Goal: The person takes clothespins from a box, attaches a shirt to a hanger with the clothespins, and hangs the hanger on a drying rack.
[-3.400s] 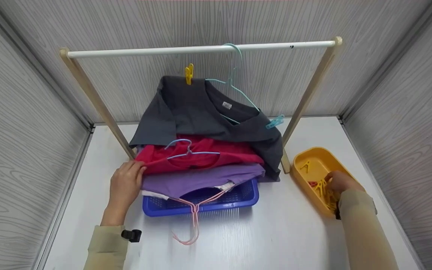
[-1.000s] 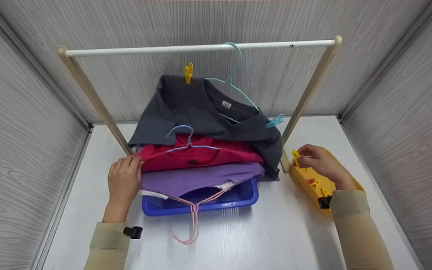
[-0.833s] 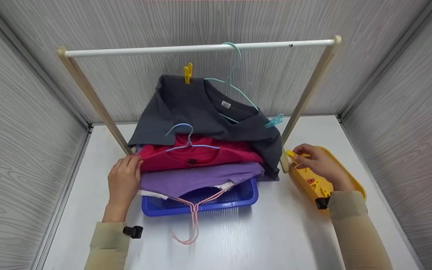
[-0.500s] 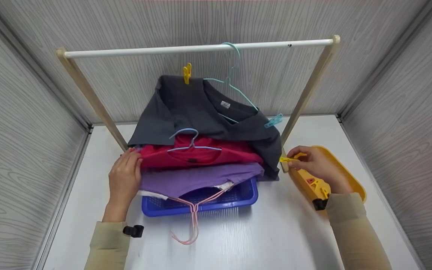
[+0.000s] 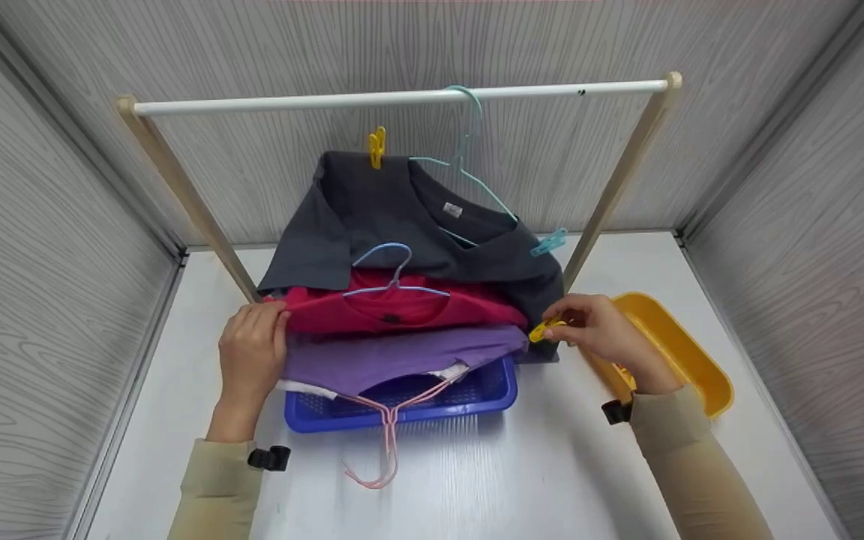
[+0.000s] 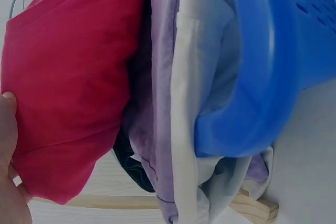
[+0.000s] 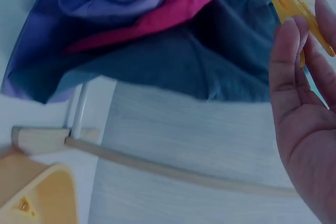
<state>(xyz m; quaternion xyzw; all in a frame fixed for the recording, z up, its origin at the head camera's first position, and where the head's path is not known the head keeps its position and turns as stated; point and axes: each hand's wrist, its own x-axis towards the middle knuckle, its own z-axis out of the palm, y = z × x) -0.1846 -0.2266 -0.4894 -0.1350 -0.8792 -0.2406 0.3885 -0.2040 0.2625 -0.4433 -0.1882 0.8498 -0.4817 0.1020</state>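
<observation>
In the head view, the right hand hides part of the yellow clothespin, and hand and wrist cover part of the yellow bin at right. Print on the white neck label of the grey shirt, near centre, is too small to read. The purple shirt hides the lower red shirt. The left wrist view's left edge cuts off the left hand, its right edge the blue basket.
</observation>
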